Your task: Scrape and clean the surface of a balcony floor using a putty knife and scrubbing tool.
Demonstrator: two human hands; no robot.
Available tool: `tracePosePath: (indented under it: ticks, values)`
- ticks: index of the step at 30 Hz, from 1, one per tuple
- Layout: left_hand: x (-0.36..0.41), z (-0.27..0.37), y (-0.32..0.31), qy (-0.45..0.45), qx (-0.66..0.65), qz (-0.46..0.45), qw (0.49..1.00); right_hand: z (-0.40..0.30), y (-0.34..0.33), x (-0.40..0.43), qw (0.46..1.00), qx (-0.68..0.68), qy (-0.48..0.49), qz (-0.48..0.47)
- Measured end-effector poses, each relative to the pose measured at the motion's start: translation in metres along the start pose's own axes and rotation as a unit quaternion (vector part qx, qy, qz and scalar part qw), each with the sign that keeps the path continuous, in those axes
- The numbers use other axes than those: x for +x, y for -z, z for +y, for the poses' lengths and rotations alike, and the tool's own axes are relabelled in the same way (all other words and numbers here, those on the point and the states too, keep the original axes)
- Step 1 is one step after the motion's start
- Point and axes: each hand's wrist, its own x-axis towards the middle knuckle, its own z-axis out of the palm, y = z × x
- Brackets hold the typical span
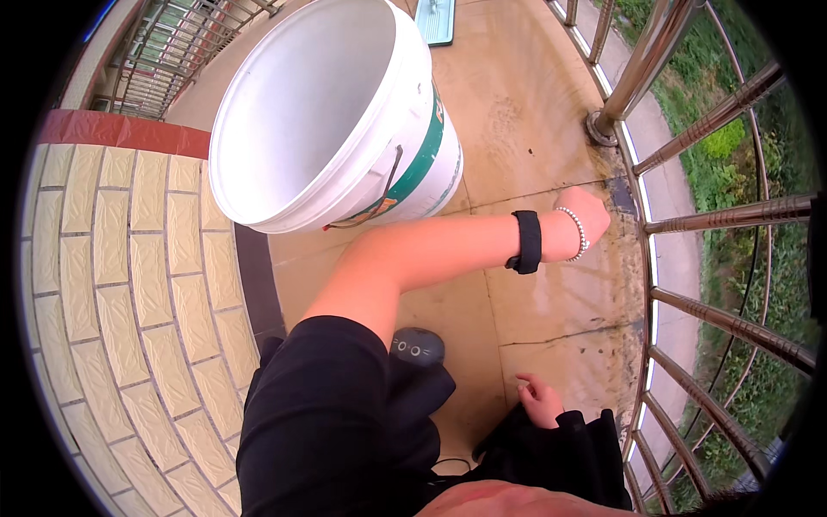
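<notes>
My left hand (pixel 585 216) hangs over the wet tiled floor (pixel 446 278), near its dirty edge along the railing. Its fingers are curled under and hidden, so whatever they may hold is out of sight. A black band (pixel 528 242) and a beaded bracelet (pixel 577 234) circle that wrist. Lower down, my right hand (pixel 541 400) is beside my dark clothing, its fingers apart and nothing in them. Beyond my left forearm is a large white plastic bucket (pixel 413 123) with a green band and a wire handle (pixel 392 178). The visible part of its inside is bare.
A metal railing (pixel 743 216) runs along the right, with plants outside. On the left stands a cream brick-patterned wall (pixel 148 284) with a dark base strip. One dark shoe (pixel 418 346) shows under my arm. Behind the bucket lies a light blue plastic item (pixel 444 26), partly out of view.
</notes>
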Motion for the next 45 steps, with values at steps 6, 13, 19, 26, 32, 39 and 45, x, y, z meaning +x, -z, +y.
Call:
tracePosePath:
  ticks: [6, 13, 19, 26, 32, 39, 45]
  values:
    - [-0.001, 0.012, 0.035, -0.011, 0.033, -0.072, 0.997, 0.006, 0.001, 0.003, 0.997, -0.036, -0.046, 0.048]
    - [-0.012, -0.006, 0.012, 0.001, 0.022, -0.021, 1.0, 0.025, -0.008, -0.006, 0.975, -0.133, 0.1, 0.149]
    - [-0.019, -0.017, -0.003, -0.014, -0.001, 0.008, 1.0, 0.024, -0.015, -0.02, 0.895, -0.222, 0.334, 0.198]
    - [-0.022, -0.015, -0.011, -0.01, 0.004, 0.019, 1.0, 0.02, -0.035, -0.036, 0.902, -0.202, 0.38, 0.03]
    - [-0.006, -0.021, -0.016, -0.027, 0.023, 0.036, 0.999, 0.029, -0.046, -0.042, 0.897, -0.251, 0.361, 0.045]
    - [-0.01, -0.026, -0.03, -0.036, 0.014, 0.034, 0.999, 0.035, -0.049, -0.044, 0.896, -0.271, 0.345, 0.071]
    - [0.003, -0.015, -0.029, 0.014, -0.01, 0.069, 0.997, 0.036, -0.049, -0.052, 0.9, -0.265, 0.333, 0.092]
